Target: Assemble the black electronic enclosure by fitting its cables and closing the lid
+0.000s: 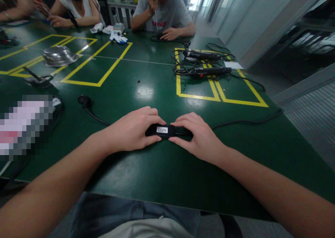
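Note:
A small black cord box point(165, 131) with a white printed label lies on the green table point(146, 182), in line with a black power cord point(243, 122). My left hand point(133, 128) pinches its left end between thumb and fingers. From the other side, my right hand point(197, 133) holds the right end the same way, with the cord running out under the palm. The label shows between both hands, but its print is too small to read. Beyond my left hand, the cord ends in a black plug point(84, 101) resting on the table.
Two black corded handheld tools point(206, 71) lie inside yellow tape at the right. A metal bowl point(59, 55) and gloves point(119, 38) sit farther back. A pixelated object point(23, 124) is at the left. Across the table, people sit, one in a grey shirt point(170, 18).

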A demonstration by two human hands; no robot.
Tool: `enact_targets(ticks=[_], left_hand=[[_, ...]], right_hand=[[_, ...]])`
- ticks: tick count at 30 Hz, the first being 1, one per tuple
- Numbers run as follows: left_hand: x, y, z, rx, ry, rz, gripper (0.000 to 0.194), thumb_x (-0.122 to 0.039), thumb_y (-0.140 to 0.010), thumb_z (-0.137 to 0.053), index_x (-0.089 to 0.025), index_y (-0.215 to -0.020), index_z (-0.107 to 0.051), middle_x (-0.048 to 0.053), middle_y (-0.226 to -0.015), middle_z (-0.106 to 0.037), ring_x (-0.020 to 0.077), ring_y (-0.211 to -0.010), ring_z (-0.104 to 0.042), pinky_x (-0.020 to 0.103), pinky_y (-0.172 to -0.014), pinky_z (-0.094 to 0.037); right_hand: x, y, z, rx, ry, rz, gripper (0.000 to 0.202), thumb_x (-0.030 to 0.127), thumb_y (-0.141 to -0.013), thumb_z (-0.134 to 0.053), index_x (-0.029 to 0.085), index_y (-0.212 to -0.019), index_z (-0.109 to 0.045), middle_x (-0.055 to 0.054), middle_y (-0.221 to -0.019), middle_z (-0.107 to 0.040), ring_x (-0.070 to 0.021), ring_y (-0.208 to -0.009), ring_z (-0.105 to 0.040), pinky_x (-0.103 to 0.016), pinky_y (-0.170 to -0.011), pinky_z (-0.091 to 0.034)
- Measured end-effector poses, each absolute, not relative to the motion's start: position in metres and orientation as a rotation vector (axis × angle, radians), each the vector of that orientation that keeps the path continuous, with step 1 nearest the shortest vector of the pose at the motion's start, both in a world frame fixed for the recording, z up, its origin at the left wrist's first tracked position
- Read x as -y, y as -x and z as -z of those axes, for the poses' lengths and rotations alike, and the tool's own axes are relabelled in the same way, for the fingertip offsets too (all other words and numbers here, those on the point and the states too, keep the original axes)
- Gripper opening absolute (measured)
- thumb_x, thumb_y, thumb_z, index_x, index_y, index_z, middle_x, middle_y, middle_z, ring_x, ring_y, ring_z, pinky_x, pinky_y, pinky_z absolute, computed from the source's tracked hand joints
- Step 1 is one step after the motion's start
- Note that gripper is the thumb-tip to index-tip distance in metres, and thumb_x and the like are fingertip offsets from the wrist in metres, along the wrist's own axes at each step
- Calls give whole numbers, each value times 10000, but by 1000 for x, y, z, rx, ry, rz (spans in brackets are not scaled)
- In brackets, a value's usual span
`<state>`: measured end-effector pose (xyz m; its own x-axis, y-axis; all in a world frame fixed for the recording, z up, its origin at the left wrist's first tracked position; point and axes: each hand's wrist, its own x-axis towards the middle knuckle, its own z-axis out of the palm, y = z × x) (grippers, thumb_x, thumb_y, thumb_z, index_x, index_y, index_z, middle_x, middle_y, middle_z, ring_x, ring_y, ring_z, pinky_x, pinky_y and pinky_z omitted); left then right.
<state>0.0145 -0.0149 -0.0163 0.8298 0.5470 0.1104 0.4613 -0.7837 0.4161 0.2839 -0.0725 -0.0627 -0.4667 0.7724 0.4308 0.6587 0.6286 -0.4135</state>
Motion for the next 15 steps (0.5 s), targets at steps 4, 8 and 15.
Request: enact_targets(ticks=[4,8,15], left_hand=[[17,-17,15,-738,-2692,-288,315,-292,-1005,-764,-179,-1299,-778,85,-1073,-711,258,-981,-662,372,-880,-521],[15,-17,15,-744,-2664,-286,295,-301,-994,-781,-189,-1267,-783,73,-1055,-715,251,-967,-671,364,-872,-523],[13,-17,22,-756,-2532,-403,355,-292,-937,-762,-197,-1272,-697,67,-1075,-725,258,-996,-691,395,-913,-548]], right_hand=[[74,-283,61,2288,1125,-179,209,369,-1026,-807,212,-1152,-749,-129,-1136,-800,-319,-1043,-723,-472,-863,-556],[75,-283,59,2299,1121,-201,198,360,-1036,-789,206,-1151,-740,-125,-1119,-799,-314,-1033,-730,-463,-858,-553],[73,-282,61,2287,1161,-250,194,378,-1027,-758,221,-1126,-703,-102,-1044,-782,-305,-974,-715,-450,-842,-530]])
